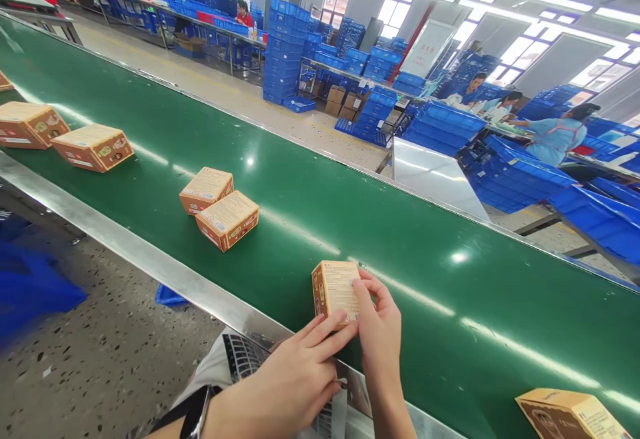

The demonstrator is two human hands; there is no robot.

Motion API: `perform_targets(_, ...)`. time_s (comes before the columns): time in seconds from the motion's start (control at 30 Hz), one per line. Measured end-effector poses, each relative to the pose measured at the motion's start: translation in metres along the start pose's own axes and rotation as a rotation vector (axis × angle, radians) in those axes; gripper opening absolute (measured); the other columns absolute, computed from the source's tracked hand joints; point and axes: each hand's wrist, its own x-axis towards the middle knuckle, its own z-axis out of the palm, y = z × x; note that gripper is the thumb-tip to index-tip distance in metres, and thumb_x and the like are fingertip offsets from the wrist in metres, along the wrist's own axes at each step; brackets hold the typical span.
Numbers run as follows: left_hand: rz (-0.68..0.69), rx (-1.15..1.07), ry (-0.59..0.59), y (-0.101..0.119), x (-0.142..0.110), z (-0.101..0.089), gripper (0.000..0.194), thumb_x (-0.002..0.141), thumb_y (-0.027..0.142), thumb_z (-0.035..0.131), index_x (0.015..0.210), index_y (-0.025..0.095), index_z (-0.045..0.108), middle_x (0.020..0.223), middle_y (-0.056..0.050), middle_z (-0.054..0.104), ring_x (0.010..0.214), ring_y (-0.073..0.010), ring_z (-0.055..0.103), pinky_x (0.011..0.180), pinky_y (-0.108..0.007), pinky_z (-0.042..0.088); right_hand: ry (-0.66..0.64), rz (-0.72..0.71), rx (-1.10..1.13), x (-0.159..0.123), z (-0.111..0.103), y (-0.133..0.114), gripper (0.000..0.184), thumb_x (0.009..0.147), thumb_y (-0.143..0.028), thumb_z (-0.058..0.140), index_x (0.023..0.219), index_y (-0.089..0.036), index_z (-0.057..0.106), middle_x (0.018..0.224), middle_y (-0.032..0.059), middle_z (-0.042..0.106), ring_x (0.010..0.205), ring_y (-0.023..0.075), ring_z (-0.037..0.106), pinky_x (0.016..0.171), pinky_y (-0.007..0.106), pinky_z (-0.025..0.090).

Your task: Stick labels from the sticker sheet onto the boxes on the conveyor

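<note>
A small orange-brown cardboard box with a cream printed face rests on the green conveyor belt, near its close edge. My right hand grips the box from the right, thumb on the printed face and fingers around the far side. From the lower left, my left hand steadies the box, two fingers laid across its near corner and the others curled beneath. Below that hand, a sheet with a dark grid pattern shows at my lap. Whether the curled fingers touch this sheet is hidden.
Two touching boxes sit farther left on the belt, with several more beyond them. Another box lies at the lower right. A metal rail edges the belt. Across the aisle stand stacked blue crates and seated people.
</note>
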Motion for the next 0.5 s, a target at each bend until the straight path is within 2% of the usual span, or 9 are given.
perform_targets(0.13,0.035,0.023,-0.039,0.001,0.004,0.004,0.022,0.095,0.017,0.056,0.082,0.011,0.072,0.156,-0.017,0.039,0.146,-0.0281,0.033,0.123,-0.039,0.03,-0.019,-0.045,-0.182,0.006,-0.013,0.0,0.036,0.069,-0.056,0.069,0.076,-0.022,0.062,0.119,0.0116,0.068,0.101,0.0284,0.065,0.078,0.036,0.051)
perform_targets(0.27,0.058,0.008,-0.08,0.002,0.009,0.005,0.022,0.094,0.016,0.057,0.079,0.009,0.072,0.156,-0.019,0.036,0.146,-0.0315,0.033,0.122,-0.043,0.031,0.054,-0.022,-0.264,0.015,-0.02,-0.009,0.043,0.065,-0.059,0.071,0.085,-0.024,0.056,0.095,0.008,0.072,0.078,0.0249,0.068,0.065,0.034,0.049)
perform_targets(0.37,0.048,-0.122,-0.102,0.003,0.009,-0.002,0.023,0.094,0.012,0.055,0.077,0.011,0.07,0.157,-0.014,0.037,0.147,-0.0297,0.033,0.121,-0.041,0.032,0.13,-0.04,-0.23,0.022,-0.028,-0.014,0.046,0.062,-0.059,0.072,0.083,-0.024,0.051,0.08,0.0051,0.071,0.067,0.0227,0.066,0.058,0.033,0.048)
perform_targets(0.43,-0.021,-0.28,-0.077,0.003,0.007,-0.011,0.023,0.094,0.014,0.054,0.077,0.015,0.069,0.153,-0.011,0.045,0.144,-0.0279,0.038,0.118,-0.039,0.037,0.167,-0.101,-0.296,0.02,-0.037,-0.017,0.04,0.066,-0.058,0.067,0.082,-0.023,0.055,0.079,0.0063,0.071,0.065,0.0224,0.065,0.055,0.032,0.046)
perform_targets(0.5,-0.162,-0.454,-0.022,0.004,0.004,-0.02,0.024,0.096,0.019,0.053,0.078,0.017,0.068,0.136,-0.01,0.064,0.129,-0.0257,0.057,0.107,-0.034,0.048,0.172,-0.211,-0.407,0.009,-0.046,-0.021,0.035,0.074,-0.056,0.062,0.083,-0.022,0.062,0.081,0.0071,0.072,0.065,0.0219,0.065,0.051,0.031,0.043)
